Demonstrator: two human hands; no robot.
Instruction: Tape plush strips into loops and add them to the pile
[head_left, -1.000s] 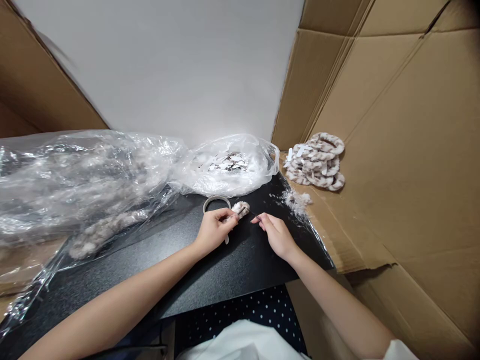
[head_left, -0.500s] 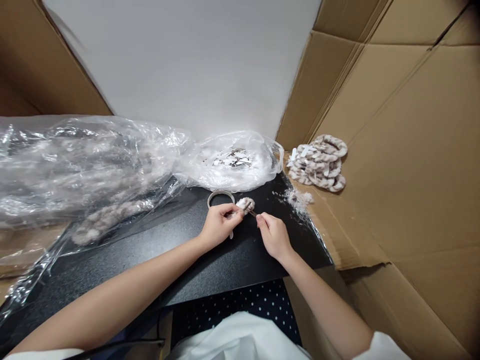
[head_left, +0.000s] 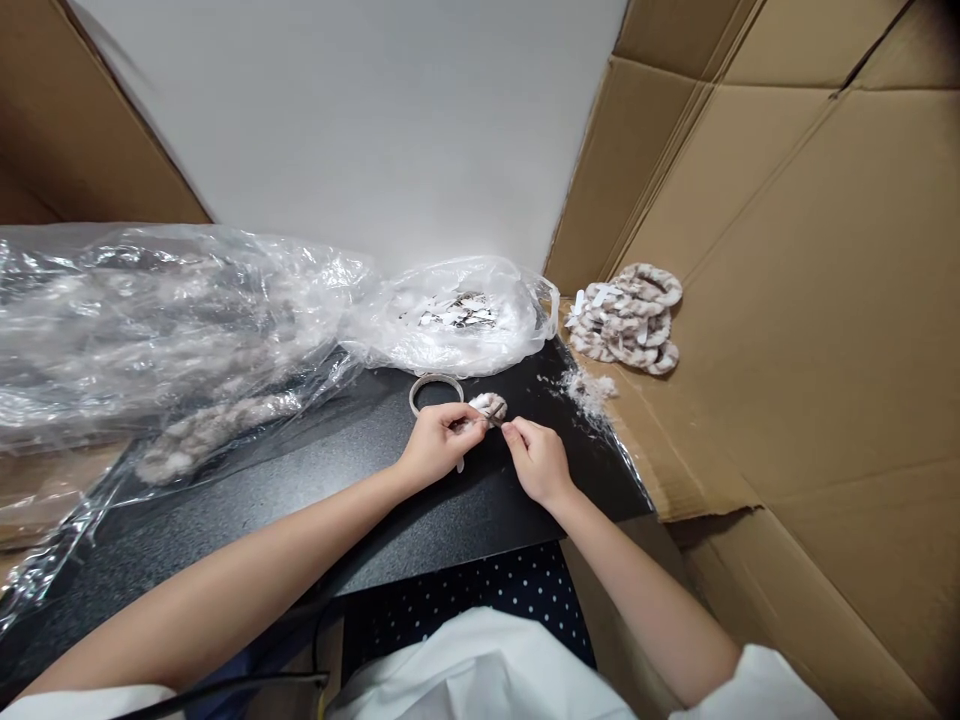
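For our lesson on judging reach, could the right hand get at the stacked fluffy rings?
Probably yes: the fluffy rings sit on cardboard beyond the right hand, with only loose fluff along the way, though that hand seems busy with a thin dark item.

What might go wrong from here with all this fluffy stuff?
The thin dark piece at the right hand's fingertips might slip against the soft fluffy piece. The left hand, close beside the ring-shaped roll, could nudge it. A bump may topple the piled fluffy rings.
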